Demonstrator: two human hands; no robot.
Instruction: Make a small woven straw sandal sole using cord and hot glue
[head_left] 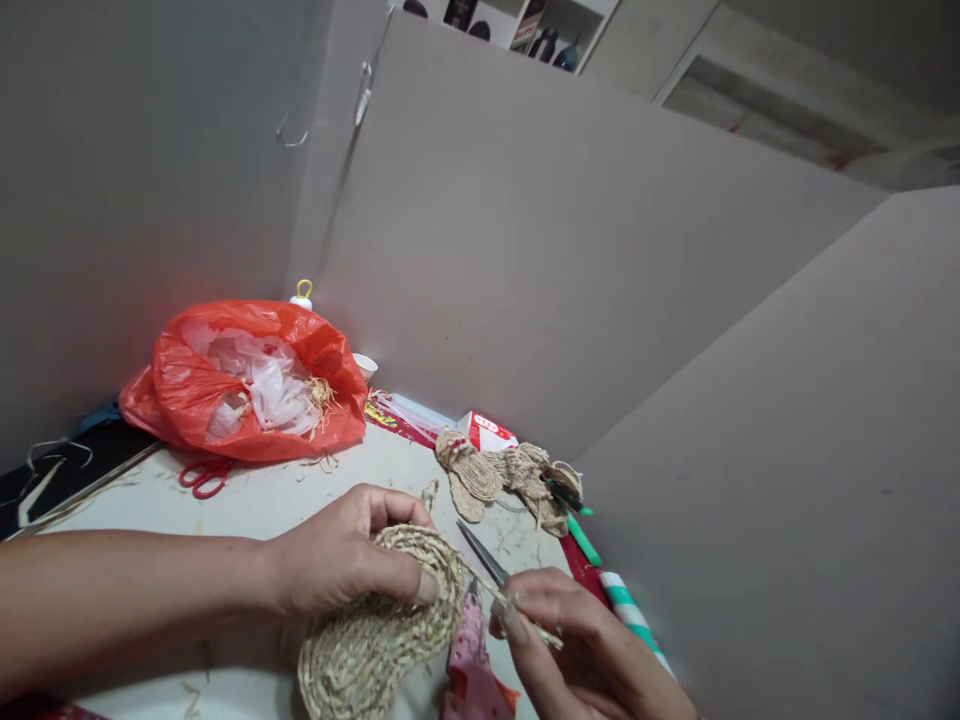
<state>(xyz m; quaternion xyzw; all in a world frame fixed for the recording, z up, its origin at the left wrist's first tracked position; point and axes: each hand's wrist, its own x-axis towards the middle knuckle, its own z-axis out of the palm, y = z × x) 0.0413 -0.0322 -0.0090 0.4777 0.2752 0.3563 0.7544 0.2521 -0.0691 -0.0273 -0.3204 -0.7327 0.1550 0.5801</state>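
My left hand (360,560) is closed around a sole-shaped piece of coiled straw braid (367,650), thumb on its upper face. The loose end of the braid (541,633) runs off its right edge to my right hand (577,635), whose thumb and fingers pinch it. A pointed grey metal tool (484,555) also sits in my right hand, tip toward the upper left; its handle is hidden, so its kind is unclear. Below, between the hands, lies a pink glue gun (471,650), its nozzle close to the braid.
A red plastic bag (247,380) with straw scraps and white plastic stands at the back left, red-handled scissors (204,478) before it. More coiled straw pieces (469,475) lie by a red and white box (487,432). Grey partitions (562,220) enclose the white table (285,500).
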